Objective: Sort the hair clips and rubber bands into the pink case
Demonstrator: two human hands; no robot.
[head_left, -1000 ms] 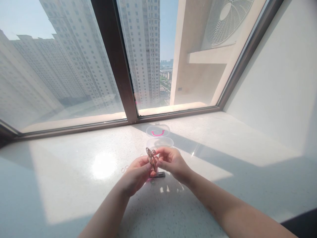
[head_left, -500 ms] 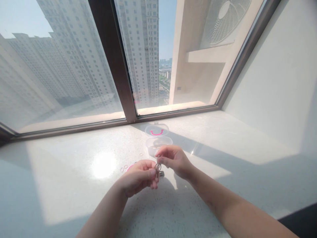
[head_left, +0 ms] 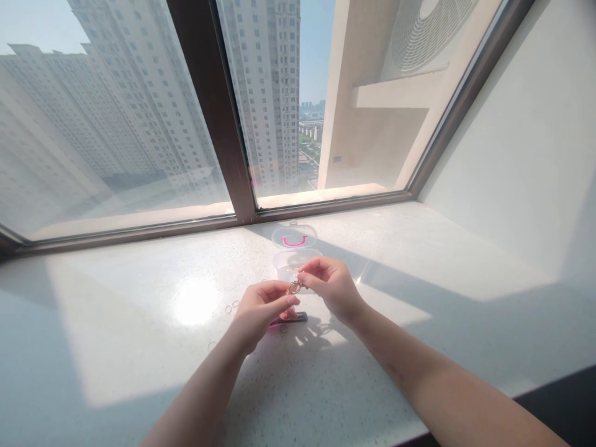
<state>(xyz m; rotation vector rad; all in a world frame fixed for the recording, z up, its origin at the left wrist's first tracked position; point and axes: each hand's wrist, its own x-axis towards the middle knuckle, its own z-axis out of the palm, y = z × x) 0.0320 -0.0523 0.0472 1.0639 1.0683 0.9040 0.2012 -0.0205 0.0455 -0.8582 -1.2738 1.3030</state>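
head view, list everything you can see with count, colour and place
looped metal piece: 1, copper-coloured, at the fingertips of both hands
plastic box: 1, clear, on the sill beyond the hands, lid open with a pink curve
thin rings: at least 3, colour unclear, on the sill near the left hand
flat item: 1, dark, partly behind the left hand
pink item: 1, mostly hidden by the left hand
sill: 1, speckled white, under everything
window frame: 1, dark brown, behind the sill
buildings: several, grey, outside
fan grille: 1, pale, outside, upper right
wall: 1, white, right
left hand: 1, bare, centre
right hand: 1, bare, centre
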